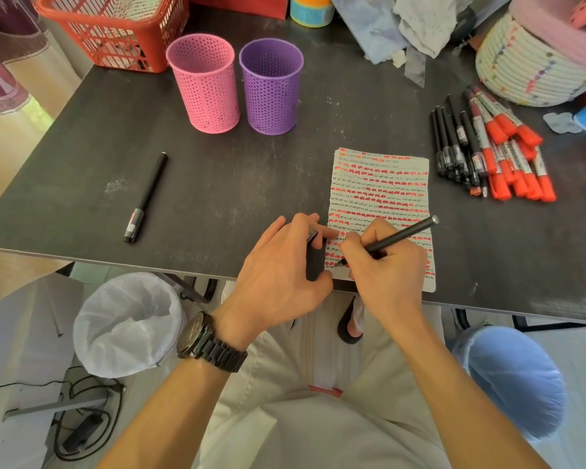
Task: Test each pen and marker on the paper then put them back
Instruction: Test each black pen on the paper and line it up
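**Pen test: in progress, nothing returned to the cups yet**

- Far left of the counter (65,157): one capped black pen (146,198) lies alone, well apart from the rest. Probably set aside after its test, but I cannot confirm this.
- Pink cup (203,82) and purple cup (271,86) stand upright side by side. No pen shows above either rim or through the holes, so the put-back step looks unstarted.
- Left hand (281,265): fingertips at the left edge of the paper (379,184), fingers curled on what appears to be a small dark cap (313,237).
- Right hand (383,262): clamped in a writing grip on an uncapped black pen in use (400,235), tip down on the sheet's lower left.
- Paper: rows of red blocks and black scribbles cover nearly the whole sheet, leaving little blank space.
- Right: pile of pens and markers (487,154), black and red, lying loose on the counter. I cannot tell which are tested; all remain to be put back.
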Demonstrator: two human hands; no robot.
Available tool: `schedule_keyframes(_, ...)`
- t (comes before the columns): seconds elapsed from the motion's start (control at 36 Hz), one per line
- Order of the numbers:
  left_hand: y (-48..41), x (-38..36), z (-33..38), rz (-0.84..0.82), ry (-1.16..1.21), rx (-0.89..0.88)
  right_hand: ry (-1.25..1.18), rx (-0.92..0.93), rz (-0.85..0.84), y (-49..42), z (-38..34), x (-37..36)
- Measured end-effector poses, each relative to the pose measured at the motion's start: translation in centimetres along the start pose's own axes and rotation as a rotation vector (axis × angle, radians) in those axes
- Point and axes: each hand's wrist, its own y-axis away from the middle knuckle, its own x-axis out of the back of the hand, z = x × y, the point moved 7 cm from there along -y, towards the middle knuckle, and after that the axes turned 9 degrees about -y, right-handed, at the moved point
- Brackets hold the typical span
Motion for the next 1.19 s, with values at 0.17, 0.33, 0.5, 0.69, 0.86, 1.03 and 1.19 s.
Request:
schedule_keyframes(0.17,-0.1,0.0,0.0,-0.002,-0.003,0.002,-0.007,-0.001,0.046,-0.1,-0.1,0.1)
schedule_keyframes(0.33,-0.1,-0.4,-0.3,-0.021,-0.010,0.001,-0.324,-0.173,0.155,-0.7,0.3,1.8)
schedule_keyframes(0.5,0.5,-0.1,-0.2,0.041,-0.032,-0.015,-0.613,-0.277,0.125,-0.3,-0.7,3.4)
schedule_keyframes(0.69,3.2,1.6,0.3,0.252,0.279,0.106,-0.947,-0.525,-0.020,3.1,0.0,4.9)
schedule_keyframes(0.86,7.6,-0.2,1.4,0.154,0.525,0.118,-0.935,-0.636,-0.030,8.5,2.1,6.8)
schedule_keyframes(1.03,11.2,-6.1,0.9,-0.196,0.717,0.391,-0.877,-0.801,0.069,13.1,4.4,7.5)
schedule_keyframes(1.19,12.1,-8.3,1.2,-0.262,0.841,0.537,-0.773,-0.828,0.110,14.4,5.6,8.0)
